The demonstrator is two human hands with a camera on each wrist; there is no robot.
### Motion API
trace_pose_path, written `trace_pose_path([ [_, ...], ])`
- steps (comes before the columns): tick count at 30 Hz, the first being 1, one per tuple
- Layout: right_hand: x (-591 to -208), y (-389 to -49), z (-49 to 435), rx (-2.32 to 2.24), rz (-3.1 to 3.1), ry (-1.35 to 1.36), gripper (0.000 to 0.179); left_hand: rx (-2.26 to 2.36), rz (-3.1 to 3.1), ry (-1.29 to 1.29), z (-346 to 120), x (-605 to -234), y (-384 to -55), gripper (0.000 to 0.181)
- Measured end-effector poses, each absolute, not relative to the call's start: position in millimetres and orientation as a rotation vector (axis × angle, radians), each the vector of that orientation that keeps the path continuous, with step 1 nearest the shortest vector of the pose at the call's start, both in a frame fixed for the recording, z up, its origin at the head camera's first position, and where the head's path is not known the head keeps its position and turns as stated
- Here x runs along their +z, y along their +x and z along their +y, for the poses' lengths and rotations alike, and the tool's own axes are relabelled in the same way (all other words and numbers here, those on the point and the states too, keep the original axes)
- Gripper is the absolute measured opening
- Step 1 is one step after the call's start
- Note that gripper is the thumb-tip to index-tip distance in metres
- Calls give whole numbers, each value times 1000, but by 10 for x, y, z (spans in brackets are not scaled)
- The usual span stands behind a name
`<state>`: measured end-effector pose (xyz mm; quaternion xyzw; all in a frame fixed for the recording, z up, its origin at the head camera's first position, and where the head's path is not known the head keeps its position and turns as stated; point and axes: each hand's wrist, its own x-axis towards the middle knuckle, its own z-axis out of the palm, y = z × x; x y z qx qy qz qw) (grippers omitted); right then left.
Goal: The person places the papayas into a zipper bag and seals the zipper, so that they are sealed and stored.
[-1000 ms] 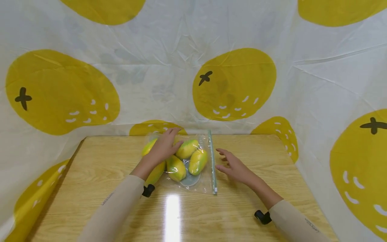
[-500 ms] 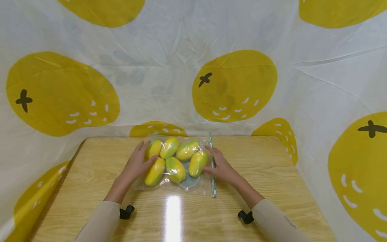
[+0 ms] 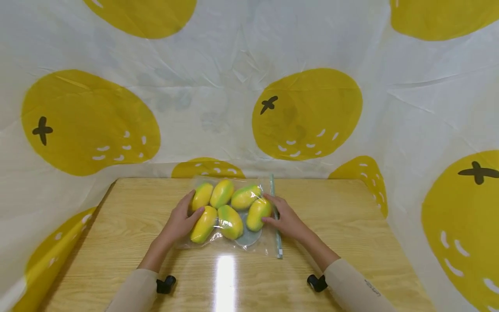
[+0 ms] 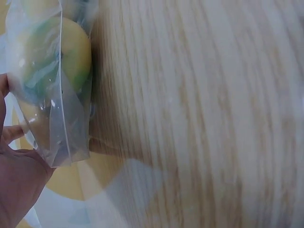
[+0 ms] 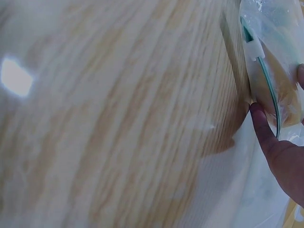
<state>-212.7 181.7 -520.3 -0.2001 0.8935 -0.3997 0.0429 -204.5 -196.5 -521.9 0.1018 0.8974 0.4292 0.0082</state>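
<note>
A clear zip bag (image 3: 269,242) with several yellow-green mangoes (image 3: 231,222) inside lies near the back of the table. My left hand (image 3: 180,220) grips its left end, thumb on one mango and fingers round the outer side. At the right end, my right hand (image 3: 287,218) reaches over the green zip strip (image 3: 279,245) and holds the rightmost mango (image 3: 258,214) through the plastic. The left wrist view shows fingers (image 4: 13,133) against the bag's plastic. In the right wrist view the thumb (image 5: 266,128) lies along the bag beside the white slider (image 5: 255,49).
A pale round patch (image 3: 247,237) shows at the bag's lower middle; whether it is printed or a separate thing, I cannot tell. The wooden table (image 3: 331,199) ends just behind the bag at a white cloth (image 3: 210,117) with large yellow fruit prints.
The left hand has drawn back from above the mangoes to the bag's left end. The right hand has moved left, over the zip strip onto the bag. The bag has stayed about where it was.
</note>
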Motion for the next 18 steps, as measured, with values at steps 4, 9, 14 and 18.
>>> trace_pose_path([
  [4,-5208,-2137,1854,-1204,2741,-596,78,1337,2791,307,-1921,-5218,-2032,81],
  [9,-5185,-2144,1959,-1185,2761,-588,78,1358,2779,322,-1801,-5210,-2029,79],
  [14,-5174,-2153,2101,-1185,2772,-600,79,1345,2775,330,-1672,-5197,-2039,79],
  [18,-5165,-2163,2232,-1175,2777,-604,79,1337,2767,353,-1574,-5194,-2054,80],
])
